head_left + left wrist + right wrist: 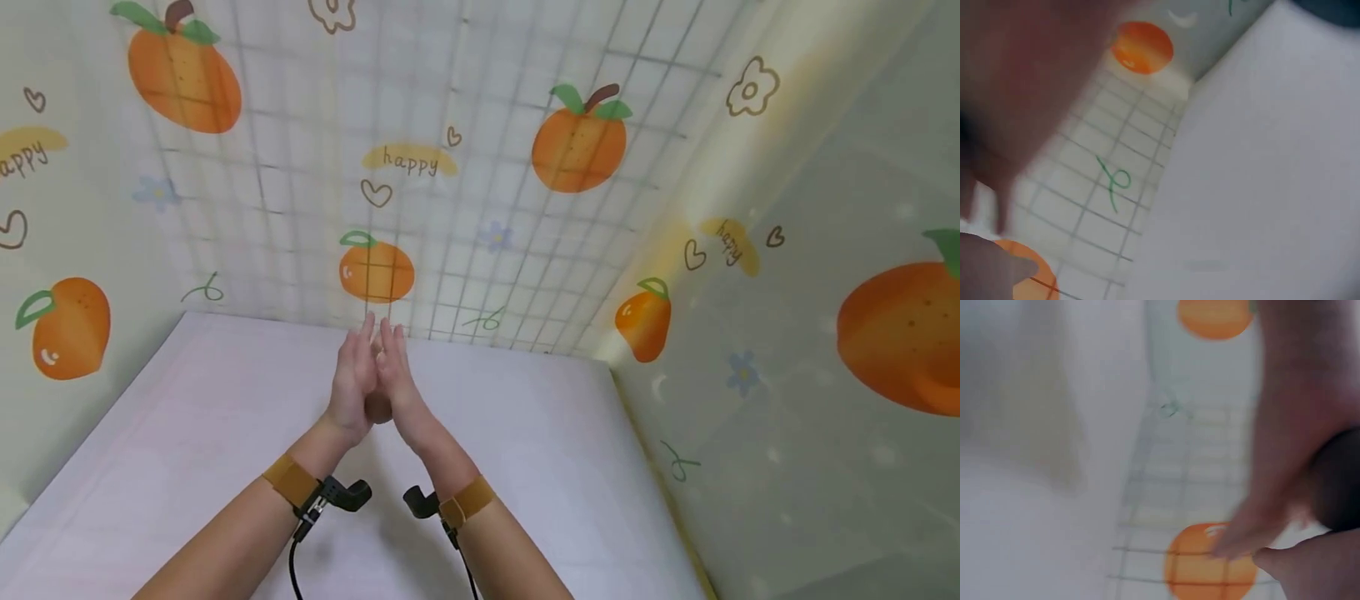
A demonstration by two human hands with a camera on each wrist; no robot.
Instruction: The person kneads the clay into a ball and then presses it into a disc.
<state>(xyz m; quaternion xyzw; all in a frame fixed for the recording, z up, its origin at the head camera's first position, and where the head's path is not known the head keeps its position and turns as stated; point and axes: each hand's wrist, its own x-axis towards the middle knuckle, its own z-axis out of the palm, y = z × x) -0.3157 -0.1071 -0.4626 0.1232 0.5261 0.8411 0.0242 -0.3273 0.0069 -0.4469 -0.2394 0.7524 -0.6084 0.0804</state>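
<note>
In the head view my left hand (351, 385) and right hand (403, 387) are raised palm to palm over the white table, fingers straight and pointing away from me. Between the heels of the palms sits a smooth, brown, rounded lump (378, 407), like a ball of clay; the palms hide its sides. The right wrist view shows the lump as a dark round shape (1340, 481) between the hands. Blurred hands fill the left side of the left wrist view, with a thumb (988, 265) at the bottom corner.
The white tabletop (225, 442) spreads beneath both hands. A wire grid (480, 208) behind a sheet printed with oranges stands at the back, and similar sheets hang at left and right (787, 467). Each wrist wears a tan strap with a small black camera and cable.
</note>
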